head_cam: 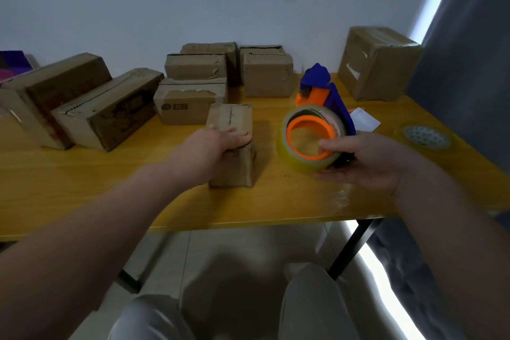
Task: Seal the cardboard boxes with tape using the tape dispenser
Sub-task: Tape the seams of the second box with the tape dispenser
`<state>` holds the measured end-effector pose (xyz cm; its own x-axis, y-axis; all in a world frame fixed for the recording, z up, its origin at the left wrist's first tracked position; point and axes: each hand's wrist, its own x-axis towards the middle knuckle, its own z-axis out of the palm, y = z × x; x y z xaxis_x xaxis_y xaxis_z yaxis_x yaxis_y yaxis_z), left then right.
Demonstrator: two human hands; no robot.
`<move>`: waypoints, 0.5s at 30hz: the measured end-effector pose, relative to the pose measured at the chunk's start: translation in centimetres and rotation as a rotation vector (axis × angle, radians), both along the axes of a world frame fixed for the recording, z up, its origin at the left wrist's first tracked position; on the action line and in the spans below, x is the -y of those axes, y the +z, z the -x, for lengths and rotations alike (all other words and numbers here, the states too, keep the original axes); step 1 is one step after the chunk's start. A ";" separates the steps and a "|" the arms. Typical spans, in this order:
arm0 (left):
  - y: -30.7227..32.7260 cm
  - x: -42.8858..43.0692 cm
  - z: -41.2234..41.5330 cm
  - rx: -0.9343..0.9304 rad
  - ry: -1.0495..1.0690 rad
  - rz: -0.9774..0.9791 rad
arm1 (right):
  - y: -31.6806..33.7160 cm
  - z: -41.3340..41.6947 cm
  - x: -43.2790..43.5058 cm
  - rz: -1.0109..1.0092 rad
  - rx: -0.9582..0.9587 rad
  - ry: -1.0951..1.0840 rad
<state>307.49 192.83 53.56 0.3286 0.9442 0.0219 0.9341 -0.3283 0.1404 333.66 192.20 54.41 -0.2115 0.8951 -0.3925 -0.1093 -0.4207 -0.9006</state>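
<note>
One box [197,114] label [174,106], print illegible.

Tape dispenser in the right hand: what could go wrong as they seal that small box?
The right hand holds the tape dispenser by its roll, thumb inside the orange core, so it may twist or slip. The left hand lies on top of the small box, over its seam, so tape could catch fingers.

Blue-and-orange tape dispenser [317,122] with clear roll, just right of small cardboard box [230,118]
</note>
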 end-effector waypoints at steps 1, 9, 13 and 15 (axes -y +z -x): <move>0.5 -0.1 -0.2 -0.094 0.019 0.046 | 0.1 0.1 0.0 -0.012 0.004 0.015; 3.3 1.1 -1.2 0.841 0.213 -0.019 | 0.2 1.5 -0.3 -0.193 0.192 0.025; 5.5 0.2 -0.6 1.242 0.319 0.390 | 0.3 1.4 -0.2 -0.377 0.352 0.016; 5.9 -0.1 -0.4 1.294 0.333 0.523 | 0.5 1.5 0.2 -0.487 0.439 0.039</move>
